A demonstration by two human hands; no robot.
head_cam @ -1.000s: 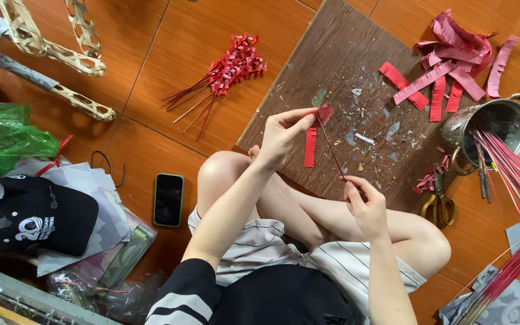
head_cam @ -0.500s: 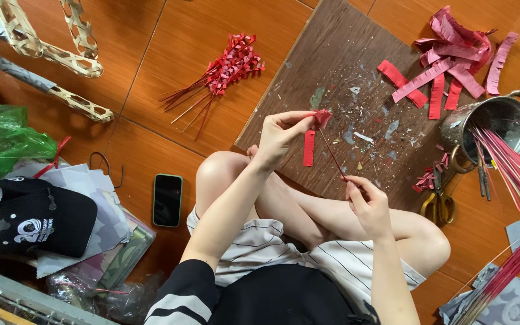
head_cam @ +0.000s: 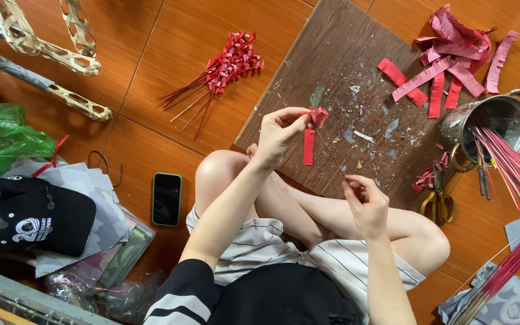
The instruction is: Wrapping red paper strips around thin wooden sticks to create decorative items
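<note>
Orange-brown tiled floor fills the view, with a dark wooden board (head_cam: pixel 356 66) lying on it ahead of the person's bent knees.

Over the near edge of that board, the left hand (head_cam: pixel 278 135) is raised, its fingertips pinched on a fringed red paper strip (head_cam: pixel 311 135) at the top of a thin stick (head_cam: pixel 331 155). The strip is bunched at the pinch and its loose end hangs straight down toward the knee. The right hand (head_cam: pixel 365 201) sits lower and nearer the body, thumb and forefinger pinched on the stick's lower end. The stick's long axis runs on a diagonal, from the right hand up and left to the left hand, its wrapped tip pointing away from the body.

Just beyond the right hand, yellow-handled scissors (head_cam: pixel 434 201) lie at the board's edge. Farther out on that side stands a metal pot (head_cam: pixel 501 120) holding a sheaf of pink-red sticks (head_cam: pixel 513 171), and beyond it a heap of cut red and pink paper strips (head_cam: pixel 446 66).

Beyond the left hand, a bundle of finished red-wrapped sticks (head_cam: pixel 221 75) lies on the tiles. Outward on the left side are a black phone (head_cam: pixel 167 198), a black cap (head_cam: pixel 31 219), a green plastic bag (head_cam: pixel 4 135) and woven bamboo pieces (head_cam: pixel 43 45).
</note>
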